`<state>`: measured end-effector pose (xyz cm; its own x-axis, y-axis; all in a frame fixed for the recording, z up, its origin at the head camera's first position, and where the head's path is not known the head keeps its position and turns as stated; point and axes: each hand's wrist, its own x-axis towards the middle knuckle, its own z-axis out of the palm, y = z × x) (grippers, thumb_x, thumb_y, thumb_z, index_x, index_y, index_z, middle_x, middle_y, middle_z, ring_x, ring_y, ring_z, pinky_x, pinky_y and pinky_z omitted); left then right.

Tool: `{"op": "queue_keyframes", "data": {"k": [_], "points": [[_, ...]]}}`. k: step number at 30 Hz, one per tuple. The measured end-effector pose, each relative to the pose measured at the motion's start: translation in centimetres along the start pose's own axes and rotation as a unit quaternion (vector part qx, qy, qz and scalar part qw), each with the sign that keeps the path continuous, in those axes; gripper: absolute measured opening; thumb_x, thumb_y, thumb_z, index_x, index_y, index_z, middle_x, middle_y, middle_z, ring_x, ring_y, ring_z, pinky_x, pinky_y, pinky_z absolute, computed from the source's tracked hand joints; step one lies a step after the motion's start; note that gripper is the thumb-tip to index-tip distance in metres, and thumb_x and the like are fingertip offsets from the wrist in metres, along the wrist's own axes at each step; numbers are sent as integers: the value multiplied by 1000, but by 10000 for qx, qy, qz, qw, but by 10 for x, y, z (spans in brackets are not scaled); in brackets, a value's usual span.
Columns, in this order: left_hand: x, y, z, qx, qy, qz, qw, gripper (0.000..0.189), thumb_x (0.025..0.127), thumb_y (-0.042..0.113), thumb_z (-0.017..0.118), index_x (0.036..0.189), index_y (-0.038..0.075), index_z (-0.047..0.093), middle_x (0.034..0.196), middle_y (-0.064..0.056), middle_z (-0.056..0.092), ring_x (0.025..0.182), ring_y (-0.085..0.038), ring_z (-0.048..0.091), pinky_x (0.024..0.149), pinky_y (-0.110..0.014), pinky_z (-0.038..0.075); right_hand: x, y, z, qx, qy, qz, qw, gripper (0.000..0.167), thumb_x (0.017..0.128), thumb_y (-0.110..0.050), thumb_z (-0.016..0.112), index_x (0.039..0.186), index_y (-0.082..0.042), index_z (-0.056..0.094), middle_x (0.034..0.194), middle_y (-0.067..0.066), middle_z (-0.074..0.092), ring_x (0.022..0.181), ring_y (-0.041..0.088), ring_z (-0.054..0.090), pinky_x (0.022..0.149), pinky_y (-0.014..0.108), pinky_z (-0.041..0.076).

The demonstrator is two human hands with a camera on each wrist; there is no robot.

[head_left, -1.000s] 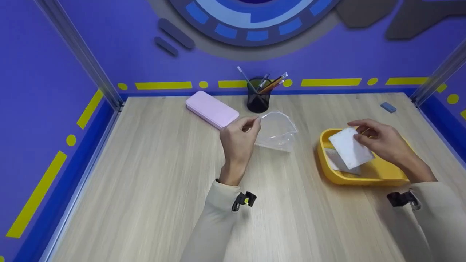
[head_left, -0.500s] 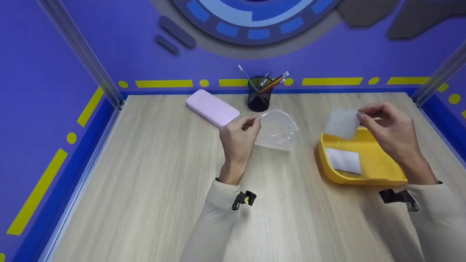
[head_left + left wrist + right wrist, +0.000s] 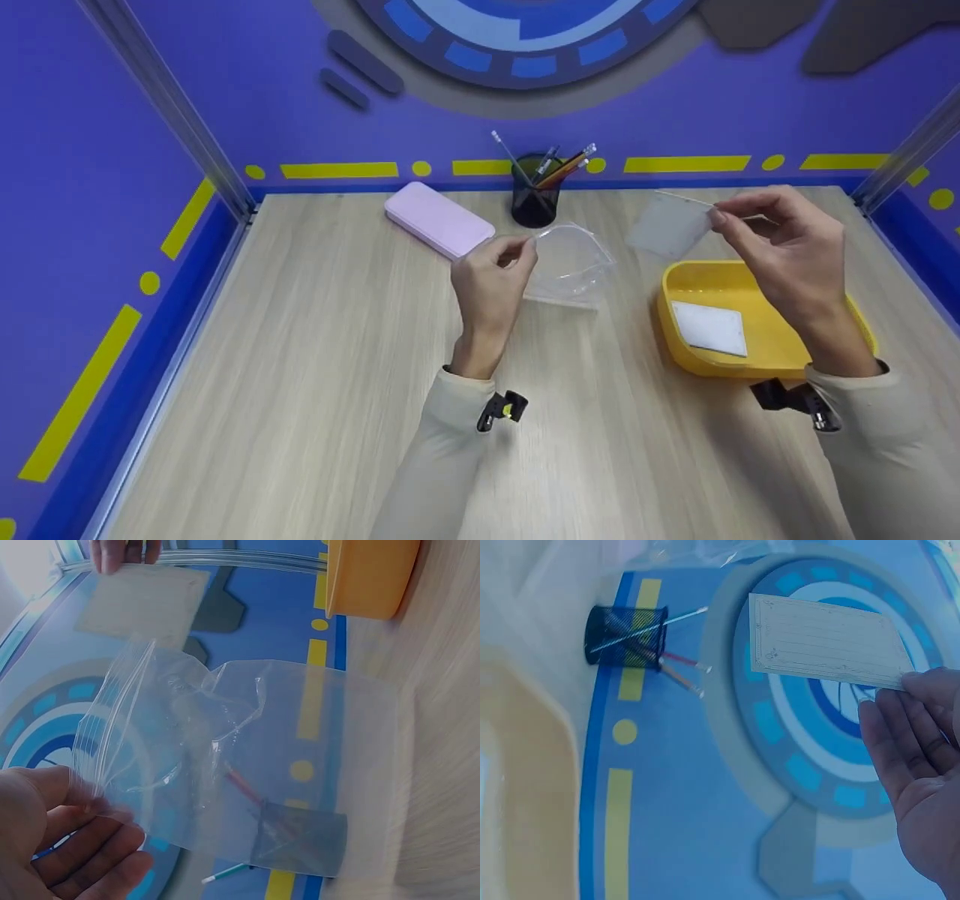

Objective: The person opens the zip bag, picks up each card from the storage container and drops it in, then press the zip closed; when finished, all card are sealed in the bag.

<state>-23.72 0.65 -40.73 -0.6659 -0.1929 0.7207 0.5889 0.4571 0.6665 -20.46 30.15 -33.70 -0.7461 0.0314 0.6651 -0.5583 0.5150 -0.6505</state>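
My left hand (image 3: 491,289) pinches the top edge of a clear zip bag (image 3: 566,266), which hangs upright with its mouth spread. In the left wrist view the bag (image 3: 262,757) is see-through and wrinkled near its zip strip. A corner of a pale note card (image 3: 670,225) is pinched between my right hand's (image 3: 791,262) thumb and fingers. Printed lines and a decorative border show on that card (image 3: 825,637) in the right wrist view. It is held above the back left of a yellow tray (image 3: 686,360), apart from the bag. Another white card (image 3: 710,328) lies inside the tray.
Behind the bag stands a black mesh pen cup (image 3: 535,206) with several pencils. A pink case (image 3: 439,219) lies on the wooden table (image 3: 315,360) to its left. Blue panels enclose the table at the back and sides.
My right hand has lifted the note card out of the tray area and carried it up and left toward the bag. The left hand and bag have stayed nearly still.
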Motion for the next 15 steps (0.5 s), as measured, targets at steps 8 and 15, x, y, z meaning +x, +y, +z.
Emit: {"op": "queue_keyframes", "data": {"k": [8, 15], "points": [[0, 1, 0, 45, -17, 0, 10000, 5, 85, 1, 80, 85, 4, 83, 77, -2, 77, 67, -14, 72, 66, -26, 59, 5, -21, 13, 365, 137, -341, 9987, 20, 89, 17, 73, 108, 18, 68, 104, -1, 74, 91, 11, 73, 87, 17, 55], [-1, 2, 0, 48, -75, -12, 10000, 4, 86, 2, 80, 85, 4, 83, 78, -3, 78, 68, -17, 73, 67, -28, 59, 7, -31, 29, 959, 202, -585, 9935, 18, 89, 16, 74, 105, 19, 67, 101, 9, 74, 87, 16, 73, 83, 20, 57]]}}
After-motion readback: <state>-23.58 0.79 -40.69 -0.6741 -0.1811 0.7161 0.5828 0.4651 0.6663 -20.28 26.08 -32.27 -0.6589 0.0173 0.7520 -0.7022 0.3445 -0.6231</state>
